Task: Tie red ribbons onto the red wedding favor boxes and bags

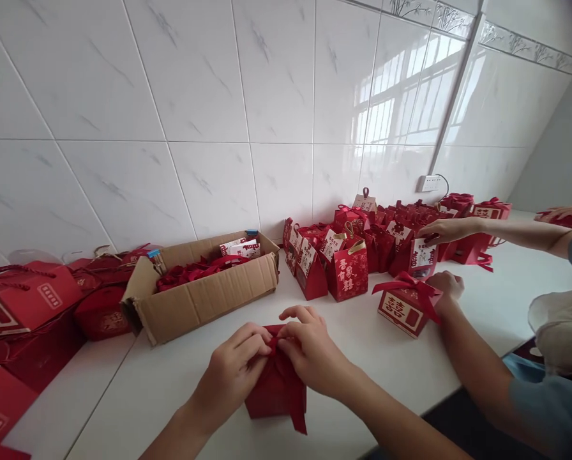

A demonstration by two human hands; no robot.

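A small red gift box (pixel 269 396) stands on the white table in front of me, with a red ribbon (pixel 296 399) at its top and one tail hanging down its front. My left hand (pixel 233 361) pinches the ribbon from the left, thumb and fingertips together. From the right, my right hand (pixel 315 351) pinches the same ribbon close beside it, its other fingers partly lifted. The fingertips hide most of the knot area. A finished-looking red box with a bow (pixel 405 310) sits to the right, by a co-worker's hand.
An open cardboard box (pixel 209 303) holding red ribbons and printed cards stands behind my left hand. Red gift bags (pixel 32 294) crowd the left side. Rows of red gift boxes (pixel 348 271) line the wall, where a co-worker's hands (pixel 446 287) reach in from the right.
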